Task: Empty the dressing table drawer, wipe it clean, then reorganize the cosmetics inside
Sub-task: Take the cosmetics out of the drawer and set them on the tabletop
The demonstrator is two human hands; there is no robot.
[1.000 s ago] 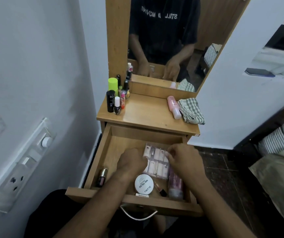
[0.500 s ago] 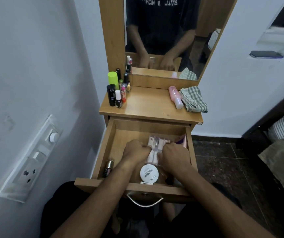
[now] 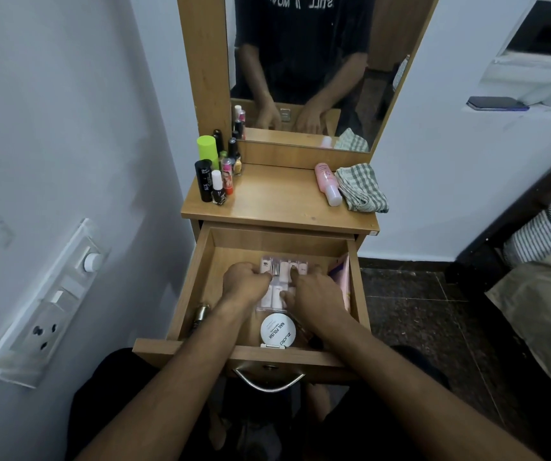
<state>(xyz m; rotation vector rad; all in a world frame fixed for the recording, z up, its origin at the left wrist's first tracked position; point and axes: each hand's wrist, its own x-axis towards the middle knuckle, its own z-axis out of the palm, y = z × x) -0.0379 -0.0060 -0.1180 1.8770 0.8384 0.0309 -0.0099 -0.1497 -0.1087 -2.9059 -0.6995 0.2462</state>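
The wooden drawer [image 3: 197,281] of the dressing table stands pulled out. Inside lies a clear packet of small pink-white bottles [image 3: 282,269]. My left hand [image 3: 246,284] grips its left edge with curled fingers. My right hand [image 3: 317,294] holds its right side, thumb on top. A round white nail-polish-remover tub [image 3: 278,330] sits near the drawer front. A small dark bottle [image 3: 201,316] lies at the drawer's left wall, and a pink sachet [image 3: 342,274] leans on the right wall. What lies under my right wrist is hidden.
On the tabletop [image 3: 277,201] stand several cosmetics bottles [image 3: 217,171] at the back left; a pink bottle [image 3: 327,184] and a checked cloth [image 3: 362,188] lie at the right. A mirror [image 3: 300,61] rises behind. A switch panel [image 3: 51,304] is on the left wall.
Both hands have closed in on the packet from either side, and it has slid toward the drawer's back. The camera has tilted a little lower.
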